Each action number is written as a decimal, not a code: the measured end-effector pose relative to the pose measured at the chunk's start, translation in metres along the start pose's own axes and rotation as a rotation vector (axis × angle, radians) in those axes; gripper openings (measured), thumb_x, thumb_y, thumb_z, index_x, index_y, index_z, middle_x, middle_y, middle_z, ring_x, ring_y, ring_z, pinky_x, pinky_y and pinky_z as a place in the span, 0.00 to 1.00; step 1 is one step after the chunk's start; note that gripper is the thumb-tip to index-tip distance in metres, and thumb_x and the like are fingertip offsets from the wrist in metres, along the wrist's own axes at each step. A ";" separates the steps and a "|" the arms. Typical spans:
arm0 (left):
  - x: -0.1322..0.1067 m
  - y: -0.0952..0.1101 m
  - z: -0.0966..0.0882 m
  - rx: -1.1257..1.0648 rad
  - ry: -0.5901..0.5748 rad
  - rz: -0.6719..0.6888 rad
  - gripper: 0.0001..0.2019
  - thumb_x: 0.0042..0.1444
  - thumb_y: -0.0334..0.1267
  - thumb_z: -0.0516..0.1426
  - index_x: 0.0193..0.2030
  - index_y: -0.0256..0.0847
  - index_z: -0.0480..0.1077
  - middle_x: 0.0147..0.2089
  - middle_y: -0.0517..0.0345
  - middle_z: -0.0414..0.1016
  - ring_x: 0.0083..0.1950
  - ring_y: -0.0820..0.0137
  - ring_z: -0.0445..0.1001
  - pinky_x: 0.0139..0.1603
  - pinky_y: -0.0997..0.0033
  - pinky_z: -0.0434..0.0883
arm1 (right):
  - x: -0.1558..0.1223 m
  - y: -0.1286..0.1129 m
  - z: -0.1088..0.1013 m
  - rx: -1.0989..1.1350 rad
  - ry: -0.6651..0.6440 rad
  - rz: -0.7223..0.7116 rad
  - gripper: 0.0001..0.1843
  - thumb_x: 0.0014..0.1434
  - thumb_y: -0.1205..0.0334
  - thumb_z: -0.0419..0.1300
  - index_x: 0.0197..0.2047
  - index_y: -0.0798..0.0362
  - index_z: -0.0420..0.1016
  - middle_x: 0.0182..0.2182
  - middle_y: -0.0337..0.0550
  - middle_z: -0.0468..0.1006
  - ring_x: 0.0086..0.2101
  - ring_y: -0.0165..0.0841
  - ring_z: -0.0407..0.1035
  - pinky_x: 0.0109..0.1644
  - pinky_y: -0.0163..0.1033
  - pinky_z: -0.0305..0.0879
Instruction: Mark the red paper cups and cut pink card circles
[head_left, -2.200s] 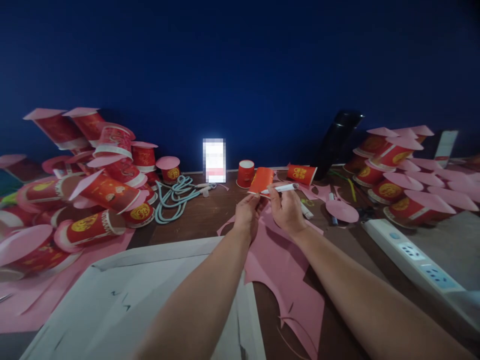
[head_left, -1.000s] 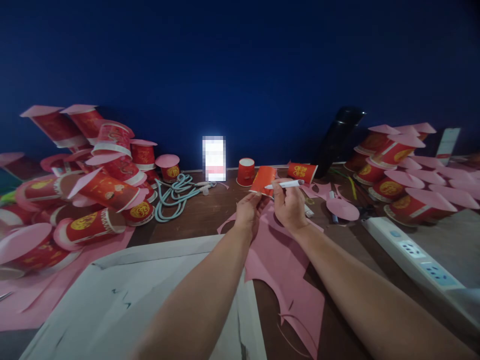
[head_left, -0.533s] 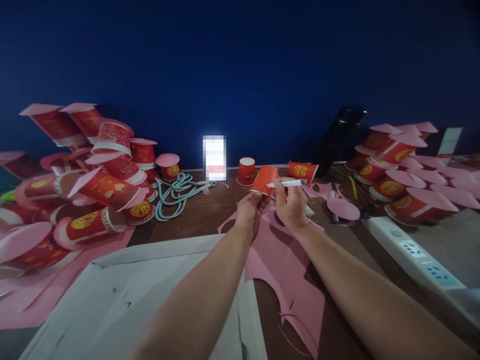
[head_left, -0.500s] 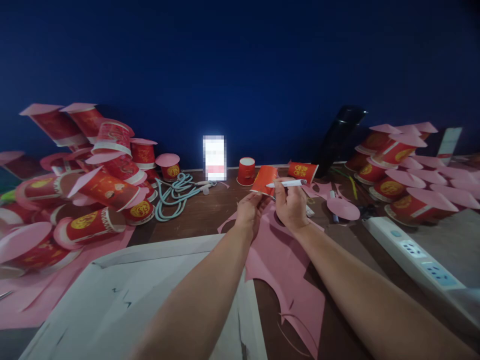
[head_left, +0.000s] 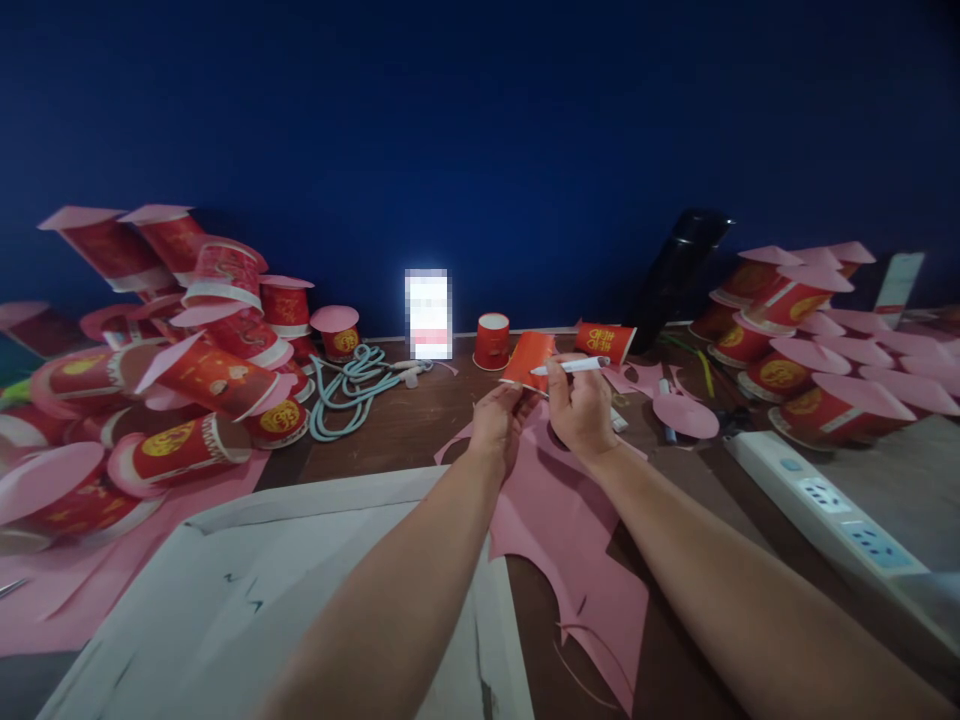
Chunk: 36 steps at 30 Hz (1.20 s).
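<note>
Craft workspace: table (head_left: 397, 425) with heaped red cups (head_left: 225, 385), cut pink paper (head_left: 555, 510), power strip (head_left: 836, 518).

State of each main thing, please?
Orange-red paper cup: tilted, held in left hand.
Slim white pen: held in right hand, tip at the cup.
Red paper cup behind: standing.
Gold-lettered red paper cup: lying on its side.
Bright rectangular screen: lit, upright.
Pale blue cable: loosely coiled.
Pink paper sheet: curved pieces cut away.

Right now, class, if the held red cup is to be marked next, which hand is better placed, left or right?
Probably the right: the right hand holds the white pen, its tip at or just over the red cup, while the left hand is busy gripping the cup's near edge.
</note>
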<state>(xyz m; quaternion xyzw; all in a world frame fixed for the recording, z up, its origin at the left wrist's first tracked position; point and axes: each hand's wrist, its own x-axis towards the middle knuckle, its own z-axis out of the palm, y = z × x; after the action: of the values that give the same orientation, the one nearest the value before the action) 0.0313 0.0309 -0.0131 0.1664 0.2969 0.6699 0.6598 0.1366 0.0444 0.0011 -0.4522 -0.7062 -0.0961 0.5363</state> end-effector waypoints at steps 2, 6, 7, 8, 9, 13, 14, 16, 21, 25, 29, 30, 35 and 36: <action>0.000 0.000 0.000 -0.003 0.010 -0.003 0.04 0.51 0.27 0.57 0.28 0.32 0.73 0.29 0.55 0.74 0.30 0.76 0.73 0.42 0.73 0.72 | 0.000 0.000 0.000 0.002 0.000 0.002 0.13 0.65 0.56 0.50 0.38 0.53 0.71 0.35 0.49 0.79 0.37 0.39 0.73 0.44 0.45 0.69; 0.000 0.000 0.000 -0.002 0.013 -0.003 0.04 0.51 0.26 0.56 0.28 0.32 0.73 0.29 0.54 0.75 0.30 0.76 0.73 0.42 0.72 0.72 | 0.001 -0.001 -0.001 -0.007 -0.001 0.014 0.14 0.65 0.55 0.49 0.38 0.53 0.71 0.34 0.50 0.79 0.36 0.40 0.73 0.43 0.45 0.69; 0.000 0.000 0.000 0.000 0.014 -0.001 0.04 0.51 0.26 0.56 0.28 0.32 0.72 0.30 0.54 0.75 0.30 0.76 0.73 0.42 0.72 0.72 | 0.001 -0.001 -0.001 -0.008 0.000 0.015 0.14 0.65 0.55 0.49 0.38 0.53 0.71 0.34 0.50 0.79 0.36 0.39 0.73 0.43 0.45 0.69; 0.001 0.000 0.000 0.002 0.014 0.001 0.04 0.51 0.26 0.56 0.28 0.32 0.72 0.30 0.54 0.75 0.30 0.76 0.73 0.42 0.72 0.72 | 0.001 -0.001 -0.001 -0.008 0.000 0.013 0.14 0.65 0.55 0.49 0.38 0.53 0.71 0.34 0.50 0.79 0.36 0.39 0.73 0.43 0.45 0.69; 0.001 0.000 0.000 0.003 0.013 0.004 0.04 0.51 0.26 0.56 0.28 0.32 0.72 0.29 0.54 0.75 0.30 0.76 0.73 0.42 0.73 0.72 | 0.001 -0.001 -0.001 -0.006 0.001 0.010 0.13 0.65 0.55 0.49 0.38 0.53 0.71 0.34 0.50 0.79 0.36 0.39 0.73 0.43 0.45 0.69; 0.001 0.000 -0.001 0.004 0.002 0.008 0.04 0.51 0.26 0.57 0.27 0.33 0.72 0.28 0.55 0.75 0.30 0.76 0.73 0.41 0.74 0.72 | 0.001 -0.002 -0.001 -0.007 -0.004 0.023 0.14 0.64 0.55 0.49 0.37 0.54 0.71 0.33 0.51 0.79 0.36 0.40 0.73 0.43 0.45 0.69; 0.001 0.000 -0.001 0.003 0.002 0.010 0.04 0.51 0.26 0.57 0.27 0.32 0.72 0.29 0.55 0.75 0.30 0.76 0.73 0.40 0.74 0.73 | 0.001 -0.002 -0.001 -0.006 -0.005 0.027 0.14 0.64 0.55 0.49 0.37 0.54 0.71 0.33 0.51 0.79 0.36 0.40 0.73 0.43 0.45 0.69; 0.000 0.001 0.000 -0.003 0.004 0.012 0.04 0.51 0.26 0.57 0.27 0.32 0.72 0.29 0.54 0.75 0.30 0.76 0.73 0.40 0.74 0.73 | 0.001 -0.002 -0.002 0.001 -0.010 0.029 0.15 0.65 0.55 0.48 0.37 0.53 0.71 0.33 0.51 0.79 0.36 0.40 0.73 0.43 0.45 0.69; -0.001 0.003 0.001 -0.015 0.013 0.016 0.04 0.50 0.25 0.57 0.27 0.32 0.72 0.29 0.55 0.74 0.30 0.77 0.73 0.41 0.74 0.72 | 0.000 -0.005 -0.002 -0.001 -0.032 0.044 0.15 0.65 0.54 0.48 0.37 0.54 0.71 0.34 0.51 0.79 0.37 0.40 0.73 0.43 0.44 0.68; 0.001 0.002 0.000 -0.016 0.014 0.015 0.04 0.50 0.25 0.56 0.28 0.32 0.72 0.30 0.55 0.75 0.30 0.76 0.73 0.40 0.75 0.72 | -0.001 -0.006 -0.002 -0.011 -0.091 0.089 0.18 0.65 0.53 0.46 0.36 0.54 0.71 0.33 0.52 0.78 0.36 0.42 0.72 0.42 0.46 0.67; 0.001 0.003 0.001 -0.008 0.029 0.011 0.04 0.49 0.25 0.57 0.26 0.32 0.71 0.28 0.56 0.74 0.29 0.77 0.73 0.42 0.74 0.72 | 0.000 -0.006 -0.002 -0.001 -0.114 0.110 0.17 0.64 0.52 0.46 0.36 0.54 0.70 0.33 0.52 0.78 0.35 0.42 0.72 0.42 0.46 0.67; 0.000 0.003 0.001 -0.006 0.032 0.012 0.04 0.49 0.25 0.57 0.26 0.32 0.71 0.27 0.57 0.74 0.29 0.77 0.73 0.43 0.73 0.72 | 0.000 -0.006 -0.002 0.002 -0.115 0.110 0.17 0.65 0.52 0.46 0.36 0.54 0.70 0.33 0.52 0.78 0.35 0.42 0.72 0.42 0.46 0.67; -0.001 0.005 0.003 -0.014 0.018 0.019 0.04 0.50 0.25 0.57 0.27 0.33 0.71 0.28 0.57 0.74 0.30 0.77 0.73 0.45 0.71 0.72 | -0.001 -0.008 -0.004 0.053 -0.083 0.091 0.16 0.64 0.53 0.47 0.37 0.53 0.71 0.34 0.51 0.78 0.37 0.41 0.72 0.43 0.47 0.68; -0.001 0.005 0.003 -0.018 0.024 0.018 0.03 0.51 0.26 0.57 0.28 0.33 0.71 0.28 0.57 0.74 0.30 0.77 0.73 0.46 0.71 0.72 | -0.001 -0.009 -0.004 0.077 -0.067 0.090 0.15 0.64 0.53 0.48 0.38 0.53 0.71 0.33 0.50 0.78 0.36 0.40 0.72 0.44 0.46 0.68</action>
<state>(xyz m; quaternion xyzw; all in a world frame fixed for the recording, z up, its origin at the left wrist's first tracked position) 0.0287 0.0304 -0.0075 0.1552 0.2973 0.6805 0.6515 0.1330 0.0359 0.0050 -0.4657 -0.7058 -0.0294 0.5331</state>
